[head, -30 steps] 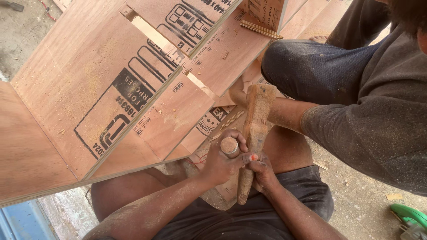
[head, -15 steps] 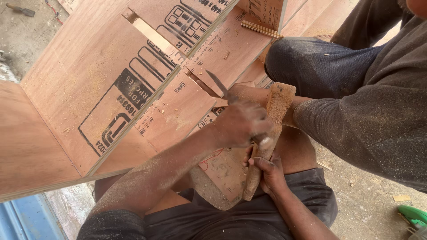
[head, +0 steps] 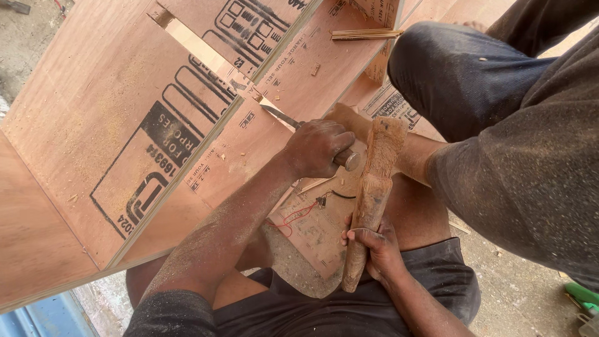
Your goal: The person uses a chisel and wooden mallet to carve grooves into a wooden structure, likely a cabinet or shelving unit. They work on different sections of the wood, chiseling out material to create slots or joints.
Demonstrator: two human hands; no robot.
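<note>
Two hands, both gripping. Left hand clenched around chisel handle; blade tip points up-left, set against the edge of the plywood panel at a cut notch. Right hand wrapped around lower end of wooden mallet, head raised just beside the chisel's butt end. Sawdust coats left forearm. Second person's knee and forearm lie close on the right, hand resting on the board.

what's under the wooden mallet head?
Under the wooden mallet head shows a co-worker's forearm and a plywood panel. The chisel handle end pokes from the left hand beside it. What lies directly beneath the head is covered.
</note>
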